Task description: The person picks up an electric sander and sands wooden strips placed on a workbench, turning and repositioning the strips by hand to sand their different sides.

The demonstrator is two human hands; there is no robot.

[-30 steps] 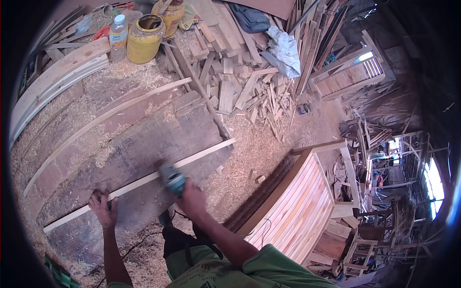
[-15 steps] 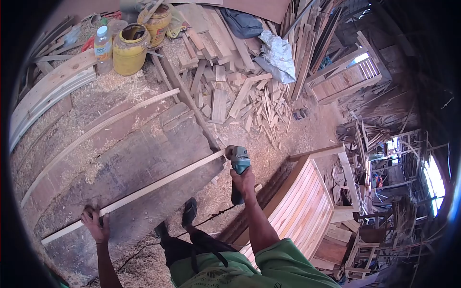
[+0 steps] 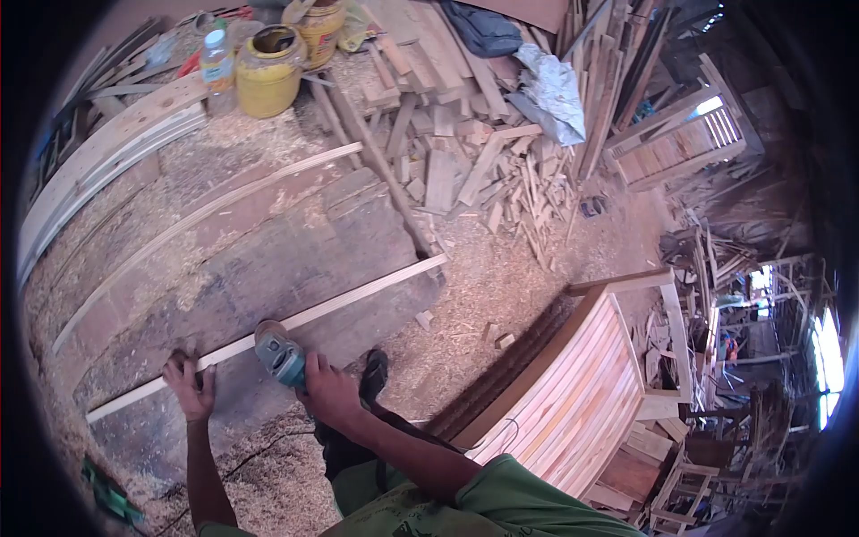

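A long, thin wooden strip (image 3: 353, 295) lies aslant across a dark, worn work board (image 3: 295, 242). My left hand (image 3: 190, 390) grips the strip near its left end, with the fingers over the far side and the thumb on the near side. In my right hand (image 3: 329, 390) is a teal angle grinder (image 3: 284, 360), with the fingers wrapped round its body. The grinder's disc (image 3: 267, 331) is at the near edge of the strip, a short way right of my left hand. Whether the disc touches the wood I cannot tell.
A curved wooden piece (image 3: 224, 201) lies farther back on the board. Yellow containers (image 3: 270, 80) and a plastic bottle (image 3: 216, 67) stand at the back left. Offcuts (image 3: 456, 166) are heaped beyond the board. A slatted wooden piece (image 3: 573, 385) stands at right. Sawdust covers the floor.
My right hand has brought the grinder from the strip's far right end leftward along it, closer to my left hand. My left hand stays near the strip's left end. The view has shifted slightly.
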